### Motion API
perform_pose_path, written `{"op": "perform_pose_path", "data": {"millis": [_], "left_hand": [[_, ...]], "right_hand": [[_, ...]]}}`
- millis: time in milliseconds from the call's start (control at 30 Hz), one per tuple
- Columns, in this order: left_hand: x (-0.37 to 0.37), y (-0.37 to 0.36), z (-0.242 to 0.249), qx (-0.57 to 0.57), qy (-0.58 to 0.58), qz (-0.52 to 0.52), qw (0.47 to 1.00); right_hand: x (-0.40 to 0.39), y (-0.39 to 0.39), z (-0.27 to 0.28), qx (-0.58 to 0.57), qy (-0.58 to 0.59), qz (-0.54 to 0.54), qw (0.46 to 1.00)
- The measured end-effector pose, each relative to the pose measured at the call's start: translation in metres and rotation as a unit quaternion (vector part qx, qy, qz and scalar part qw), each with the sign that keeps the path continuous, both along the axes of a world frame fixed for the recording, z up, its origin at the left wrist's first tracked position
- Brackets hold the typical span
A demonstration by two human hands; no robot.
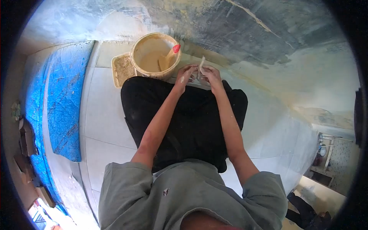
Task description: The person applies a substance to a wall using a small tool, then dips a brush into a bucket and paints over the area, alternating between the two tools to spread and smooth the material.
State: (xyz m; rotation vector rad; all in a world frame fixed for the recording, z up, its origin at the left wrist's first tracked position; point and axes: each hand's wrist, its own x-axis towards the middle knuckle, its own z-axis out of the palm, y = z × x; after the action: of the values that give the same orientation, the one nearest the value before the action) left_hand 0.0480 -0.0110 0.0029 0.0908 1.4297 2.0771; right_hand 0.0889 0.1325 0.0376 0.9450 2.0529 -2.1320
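My left hand [185, 78] and my right hand [211, 77] are close together above my knees, just right of a bucket. A thin, pale, slightly curved strip [202, 63] stands up between them, and its exact kind cannot be made out. My right fingers are closed on it. The bent fingers of my left hand meet its lower part from the other side. White smears mark the left hand. The round bucket [138, 46] has a dirty rim and holds a wooden-looking tool [165, 61] with a red tip, which leans against the inner right side.
A rectangular tub [115, 73] of rough beige material stands left of the bucket. A patchy grey-white wall [230, 32] rises ahead, above the pale tiled floor [103, 115]. Blue sheeting [66, 103] lies at left. At the lower right is dark clothing [306, 211].
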Motion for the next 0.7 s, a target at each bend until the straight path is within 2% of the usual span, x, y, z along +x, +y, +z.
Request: {"op": "perform_pose_path", "data": {"millis": [33,100,200,333,433,500,533,567,633,700], "left_hand": [[0.000,0.003,0.002,0.002,0.001,0.000,1.000],[-0.003,0.004,0.005,-0.065,0.026,0.010,0.997],[-0.007,0.005,-0.010,-0.055,0.058,0.021,0.997],[-0.008,0.007,-0.002,-0.052,0.019,0.011,0.998],[-0.007,0.010,0.002,-0.059,0.055,0.032,0.996],[-0.008,0.008,0.003,-0.079,0.127,0.051,0.988],[-0.007,0.006,0.009,-0.081,0.126,0.058,0.987],[-0.006,0.005,0.014,-0.126,0.159,0.046,0.978],[-0.003,-0.005,0.034,-0.177,0.192,0.044,0.964],[0.007,-0.017,0.071,-0.197,0.317,0.082,0.924]], "right_hand": [[-0.004,0.001,-0.001,-0.038,0.071,0.034,0.996],[-0.008,-0.002,-0.003,-0.038,0.051,0.015,0.998],[-0.011,-0.008,-0.004,-0.038,0.045,-0.009,0.998],[-0.009,-0.005,-0.007,-0.057,0.088,-0.027,0.994],[-0.007,-0.006,-0.007,-0.055,0.101,-0.057,0.992],[-0.005,-0.006,-0.001,-0.038,0.105,-0.034,0.993],[-0.005,-0.007,0.003,-0.020,0.109,-0.011,0.994],[-0.006,-0.008,0.007,-0.024,0.110,-0.002,0.994],[-0.010,-0.011,0.015,-0.016,0.086,-0.046,0.995],[-0.008,-0.005,0.013,-0.027,0.089,-0.061,0.994]]}}
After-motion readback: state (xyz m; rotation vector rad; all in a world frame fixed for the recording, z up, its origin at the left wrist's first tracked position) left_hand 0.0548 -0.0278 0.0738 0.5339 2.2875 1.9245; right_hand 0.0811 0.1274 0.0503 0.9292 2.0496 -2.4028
